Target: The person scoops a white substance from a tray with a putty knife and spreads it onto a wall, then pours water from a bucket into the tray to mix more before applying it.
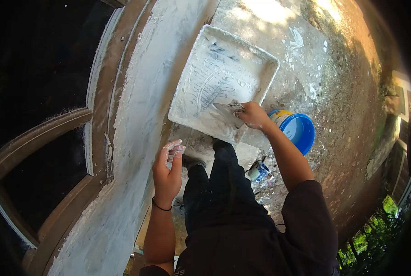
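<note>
My right hand (254, 116) is closed around a putty knife (221, 110), whose blade rests over the near part of a white paint tray (180, 99). White paste smears the tray's ribbed floor and walls. Beside the tray's lower left corner, my left hand (168, 168) is raised with loosely bent fingers and the thumb apart; nothing shows in it. White residue coats its fingertips. Most of the knife's handle is hidden by my right fingers.
A blue-rimmed bucket (310, 138) with whitish contents stands right of the tray. Below it, a small blue and white can (259, 171) lies on the rough ground (334, 161). Along the left runs a white-coated wall (139, 106) beside a brown window frame (105, 83).
</note>
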### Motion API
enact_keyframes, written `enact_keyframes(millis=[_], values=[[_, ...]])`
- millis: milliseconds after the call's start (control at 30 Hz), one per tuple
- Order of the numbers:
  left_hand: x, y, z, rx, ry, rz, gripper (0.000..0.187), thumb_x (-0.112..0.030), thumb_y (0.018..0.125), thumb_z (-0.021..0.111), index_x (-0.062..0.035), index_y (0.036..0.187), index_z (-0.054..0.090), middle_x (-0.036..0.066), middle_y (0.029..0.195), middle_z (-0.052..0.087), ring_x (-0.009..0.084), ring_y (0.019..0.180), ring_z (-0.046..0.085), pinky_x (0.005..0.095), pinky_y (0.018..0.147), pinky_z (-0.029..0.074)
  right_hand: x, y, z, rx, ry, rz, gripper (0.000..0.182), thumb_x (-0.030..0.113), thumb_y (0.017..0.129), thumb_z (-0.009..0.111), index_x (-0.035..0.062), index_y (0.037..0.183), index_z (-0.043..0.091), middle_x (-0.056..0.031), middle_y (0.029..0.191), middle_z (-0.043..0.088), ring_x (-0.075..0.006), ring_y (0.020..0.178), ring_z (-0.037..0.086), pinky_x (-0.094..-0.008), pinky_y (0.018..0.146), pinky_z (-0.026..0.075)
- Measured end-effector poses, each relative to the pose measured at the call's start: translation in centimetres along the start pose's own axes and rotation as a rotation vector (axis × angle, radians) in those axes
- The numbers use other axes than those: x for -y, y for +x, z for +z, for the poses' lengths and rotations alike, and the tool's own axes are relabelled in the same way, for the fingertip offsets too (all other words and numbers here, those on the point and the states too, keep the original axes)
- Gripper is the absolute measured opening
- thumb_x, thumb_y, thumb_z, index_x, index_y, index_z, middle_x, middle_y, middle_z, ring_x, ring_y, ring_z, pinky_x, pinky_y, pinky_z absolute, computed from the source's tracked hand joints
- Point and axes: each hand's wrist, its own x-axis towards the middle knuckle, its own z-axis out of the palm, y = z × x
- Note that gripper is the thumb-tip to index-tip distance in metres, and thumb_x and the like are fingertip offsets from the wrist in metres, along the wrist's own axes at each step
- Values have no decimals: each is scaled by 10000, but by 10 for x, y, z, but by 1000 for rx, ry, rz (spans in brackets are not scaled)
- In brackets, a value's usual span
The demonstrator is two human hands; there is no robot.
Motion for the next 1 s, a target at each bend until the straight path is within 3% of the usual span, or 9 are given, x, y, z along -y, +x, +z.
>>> enact_keyframes(millis=[100,200,300,367,433,567,633,800,1000], values=[[2,-10,1,-20,-29,-1,242,-94,919,498,10,1128,564,108,996,635,164,907,596,282,807,450,4,-4,-22,108,104,158,247,192,768,614,0,917,658,-194,734,645,-304,651,607,-388,659,467],[4,-22,-2,-36,-16,8,245,-105,915,507,-5,1129,573,100,994,640,163,902,608,280,769,456,1,-14,-28,71,336,321,235,178,805,632,-39,892,643,-26,673,587,-114,614,509,-304,597,433],[-1,-36,-8,-53,29,24,241,-104,916,506,4,1120,575,108,989,639,165,891,613,276,756,461,-15,-22,-15,-6,640,339,178,135,814,635,-5,922,657,5,713,597,-119,598,513,-301,580,432],[-6,-48,-14,-91,42,54,237,-101,918,504,15,1112,574,128,996,639,190,904,622,295,784,472,-13,-31,-9,34,918,287,194,63,814,638,13,1002,637,11,839,623,-105,703,549,-265,657,440],[-6,-64,-19,-149,-26,88,244,-73,918,494,17,1135,561,90,984,640,128,887,582,262,795,437,-2,-40,3,73,1157,169,239,16,817,627,1,1056,613,-15,947,643,-103,837,575,-250,754,441],[-23,-110,-46,-247,88,307,240,-75,890,521,14,1107,570,130,1022,629,223,912,615,292,809,444,76,-59,15,283,1371,18,339,174,793,704,-12,1059,605,-27,944,633,-124,870,578,-261,765,448],[-43,-142,-69,-301,250,465,236,-63,874,525,-7,1096,584,129,1035,618,263,933,598,321,850,431,113,-63,33,376,1452,-96,290,127,773,700,-16,1009,612,-38,906,631,-140,849,585,-275,770,461],[-75,-258,-140,-551,523,739,285,-62,802,565,-51,1083,606,85,1061,607,246,943,567,357,835,399,255,-102,89,652,1391,-230,249,19,786,659,-28,1026,611,-67,935,651,-158,834,624,-287,759,500],[-35,-450,-225,-791,742,797,287,-91,791,589,-44,1074,611,95,1022,617,241,935,575,367,823,398,420,-222,175,953,1036,-397,195,17,830,630,-41,1017,628,-75,933,665,-129,814,626,-264,718,498]])
